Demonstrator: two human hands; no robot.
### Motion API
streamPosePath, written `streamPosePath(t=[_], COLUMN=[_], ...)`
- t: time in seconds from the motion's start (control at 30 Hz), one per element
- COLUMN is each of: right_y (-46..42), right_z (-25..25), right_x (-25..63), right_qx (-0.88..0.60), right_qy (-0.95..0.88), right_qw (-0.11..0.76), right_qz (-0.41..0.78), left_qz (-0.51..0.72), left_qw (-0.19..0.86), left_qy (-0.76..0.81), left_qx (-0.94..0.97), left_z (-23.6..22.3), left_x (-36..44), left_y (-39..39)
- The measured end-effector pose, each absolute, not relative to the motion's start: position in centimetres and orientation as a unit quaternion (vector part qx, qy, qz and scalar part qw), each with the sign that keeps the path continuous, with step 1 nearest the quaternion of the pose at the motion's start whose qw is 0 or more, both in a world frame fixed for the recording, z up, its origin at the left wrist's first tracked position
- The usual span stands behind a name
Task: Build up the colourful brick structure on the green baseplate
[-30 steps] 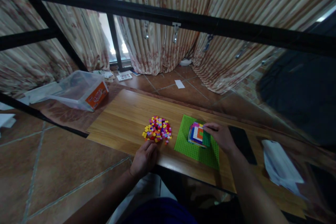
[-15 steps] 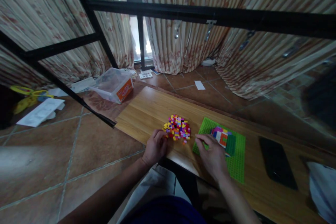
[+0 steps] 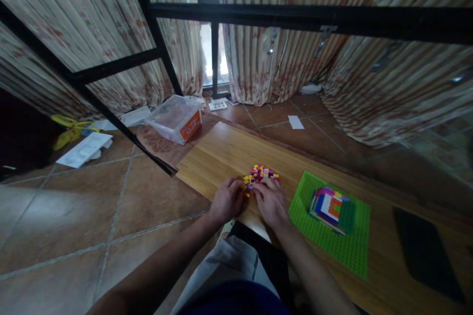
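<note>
A heap of small toy building bricks (image 3: pixel 259 172) in yellow, pink, red, orange and purple lies on the wooden table. At its left edge, my left hand (image 3: pixel 226 202) has its fingers curled in and closed near the yellow bricks; whatever they pinch is too small to make out. My right hand (image 3: pixel 272 203) reaches over the front of the heap, fingertips bent together among the bricks and partly covering them. To the right, a green baseplate (image 3: pixel 351 253) carries a low brick build (image 3: pixel 330 208) with blue, white, orange, green and pink parts. Neither hand touches the baseplate.
A dark flat phone-like slab (image 3: pixel 424 251) rests at the right on the wooden table (image 3: pixel 221 147). On the floor beyond stands a clear plastic bin (image 3: pixel 173 118) with an orange label. A black metal frame (image 3: pixel 258 12) crosses before the curtains.
My right hand has moved left from the baseplate to the heap of bricks, uncovering the brick build. My left hand stays at the heap's left edge. The view has shifted a little left.
</note>
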State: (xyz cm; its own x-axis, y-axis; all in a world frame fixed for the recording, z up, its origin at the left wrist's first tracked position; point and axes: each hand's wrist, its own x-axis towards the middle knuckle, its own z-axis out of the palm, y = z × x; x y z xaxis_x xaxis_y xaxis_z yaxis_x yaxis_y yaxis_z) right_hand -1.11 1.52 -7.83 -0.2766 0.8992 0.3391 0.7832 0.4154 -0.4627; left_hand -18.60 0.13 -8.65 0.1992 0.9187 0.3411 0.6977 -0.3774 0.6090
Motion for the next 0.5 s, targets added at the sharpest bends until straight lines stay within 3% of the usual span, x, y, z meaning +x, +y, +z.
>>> streamPosePath(t=[0.33, 0.5], right_y=[0.9, 1.5], right_z=[-6.9, -6.6], right_x=[0.3, -1.8], right_qx=[-0.559, -0.544], right_qy=[-0.774, -0.796], right_qw=[0.282, 0.237], right_qz=[0.095, 0.117], left_qz=[0.332, 0.356], left_qw=[0.163, 0.195], left_qy=[0.521, 0.499], left_qx=[0.769, 0.766], left_z=[-8.6, -8.4], left_x=[-18.0, -18.5], left_y=[0.3, -0.1])
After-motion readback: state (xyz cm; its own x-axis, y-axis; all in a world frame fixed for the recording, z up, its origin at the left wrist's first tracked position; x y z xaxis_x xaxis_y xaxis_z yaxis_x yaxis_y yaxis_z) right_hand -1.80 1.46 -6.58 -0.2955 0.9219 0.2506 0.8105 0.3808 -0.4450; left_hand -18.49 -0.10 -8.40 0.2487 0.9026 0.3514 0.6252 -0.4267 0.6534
